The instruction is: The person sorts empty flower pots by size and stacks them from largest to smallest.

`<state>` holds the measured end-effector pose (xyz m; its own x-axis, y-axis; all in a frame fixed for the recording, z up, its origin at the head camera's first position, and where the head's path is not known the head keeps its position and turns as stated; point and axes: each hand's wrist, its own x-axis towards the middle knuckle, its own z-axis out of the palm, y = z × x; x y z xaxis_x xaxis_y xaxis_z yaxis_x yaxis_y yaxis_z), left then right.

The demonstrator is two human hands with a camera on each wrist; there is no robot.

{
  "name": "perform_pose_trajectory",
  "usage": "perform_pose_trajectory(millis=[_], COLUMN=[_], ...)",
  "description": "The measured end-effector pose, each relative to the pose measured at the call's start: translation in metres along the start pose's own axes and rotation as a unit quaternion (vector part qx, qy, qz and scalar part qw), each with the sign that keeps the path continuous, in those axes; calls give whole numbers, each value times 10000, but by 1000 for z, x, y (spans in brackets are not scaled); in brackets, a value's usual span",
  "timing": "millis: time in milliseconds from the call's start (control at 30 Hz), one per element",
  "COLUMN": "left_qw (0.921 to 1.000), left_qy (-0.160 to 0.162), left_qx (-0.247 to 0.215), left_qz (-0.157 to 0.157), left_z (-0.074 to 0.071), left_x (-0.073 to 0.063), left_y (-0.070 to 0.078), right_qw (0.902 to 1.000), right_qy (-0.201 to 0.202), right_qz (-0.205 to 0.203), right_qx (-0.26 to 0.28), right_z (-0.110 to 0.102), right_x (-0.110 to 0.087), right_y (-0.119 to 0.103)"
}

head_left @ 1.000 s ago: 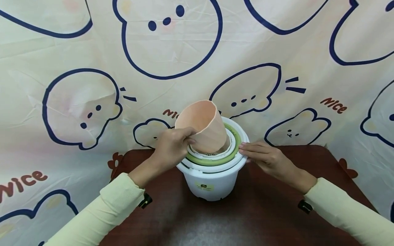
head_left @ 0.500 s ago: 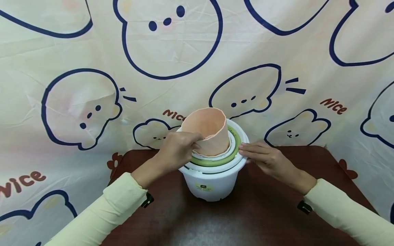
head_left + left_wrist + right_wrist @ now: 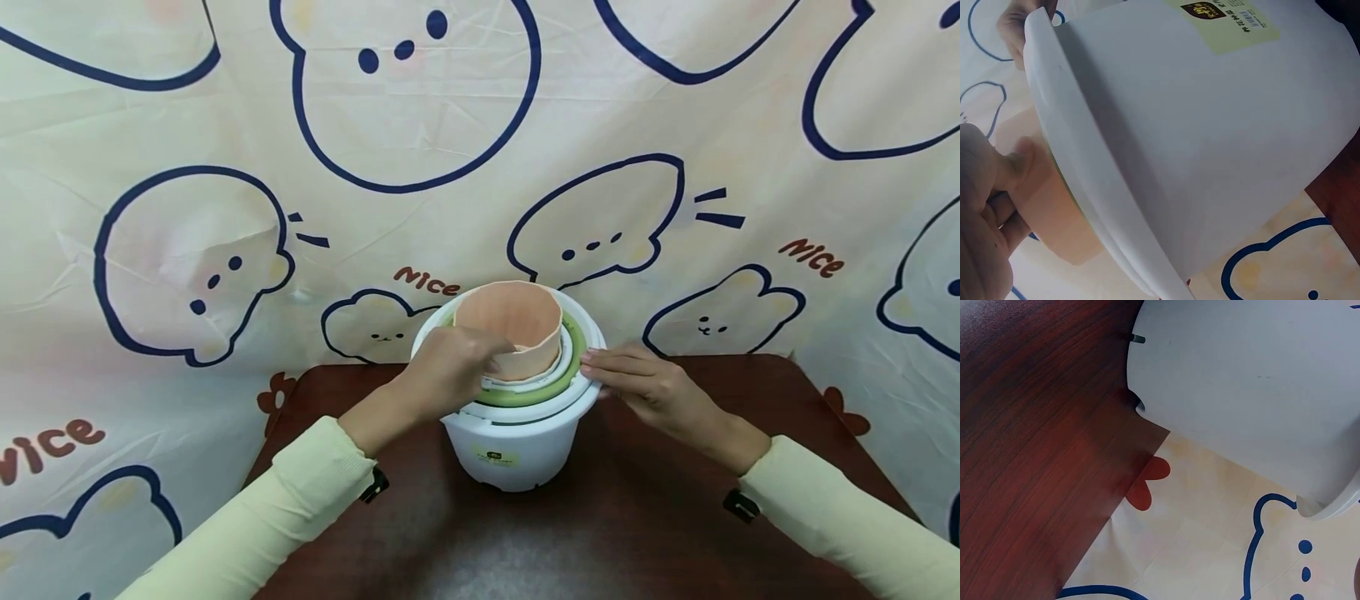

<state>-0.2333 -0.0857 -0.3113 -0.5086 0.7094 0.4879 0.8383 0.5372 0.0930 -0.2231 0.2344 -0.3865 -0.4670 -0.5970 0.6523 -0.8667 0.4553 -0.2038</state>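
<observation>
My left hand point(image 3: 453, 358) pinches the near-left rim of a peach-coloured plastic flowerpot point(image 3: 536, 362), thumb outside in the left wrist view. This pot stands nearly upright, its lower part down inside a nest of larger pots. Around it show white rims and a green pot's rim point(image 3: 517, 398). All sit in a large white flowerpot point(image 3: 513, 454) with a yellow-green label point(image 3: 495, 457). My right hand point(image 3: 645, 379) holds the large pot's rim at the right, fingers on top. In the right wrist view, the large pot's side point(image 3: 1241, 381) hides nearly all of that hand.
The large pot stands on a dark reddish-brown wooden table point(image 3: 510, 550). Close behind the table's far edge hangs a pale cloth point(image 3: 420, 225) printed with blue cartoon outlines. The cloth also covers the sides.
My left hand has moved right and down with the peach pot, which has gone from tilted to nearly upright and lower into the nest. The right hand has stayed at the rim.
</observation>
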Motion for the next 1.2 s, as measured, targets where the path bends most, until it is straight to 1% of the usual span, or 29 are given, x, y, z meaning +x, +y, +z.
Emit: perform_pose_trajectory(millis=[67, 167, 267, 400, 567, 700, 900, 967, 1033, 1133, 1167, 1200], left_qw=[10000, 9999, 9999, 9998, 9996, 9990, 9977, 9976, 9980, 9982, 9977, 9968], left_qy=[-76, -121, -148, -189, -256, -425, -677, -681, -584, -291, -168, -61], left_qx=[43, 82, 25, -5, 71, 54, 93, 121, 117, 178, 213, 276], left_qz=[-4, -9, -63, -107, -90, -102, -1, -65, -200, -489, -618, -743], left_z=[1, 2, 2, 2, 3, 0, -7, -10, -14, -23, -26, -30], left_x=[1, 2, 2, 2, 2, 2, 2, 2, 1, 0, -1, -1], left_y=[1, 2, 2, 3, 2, 1, -2, -3, -5, -12, -17, -22], right_qw=[10000, 9999, 9994, 9995, 9995, 9995, 9989, 9995, 9996, 9947, 9927, 9914], right_qy=[-15, 62, 146, 150, 164, 148, 95, 65, -7, -144, -183, -227], right_qz=[13, -159, -302, -263, -250, -277, -400, -312, -55, 480, 648, 833], right_qx=[21, -8, -64, -91, -72, -61, -204, -70, 268, 895, 1002, 985], right_z=[0, 1, 2, 2, 1, 1, 1, 0, -3, -11, -15, -20], right_x=[0, 0, 0, 1, 1, 1, 2, 3, 3, 4, 4, 5], right_y=[0, 1, 2, 1, 0, 2, 5, 5, 5, 5, 7, 9])
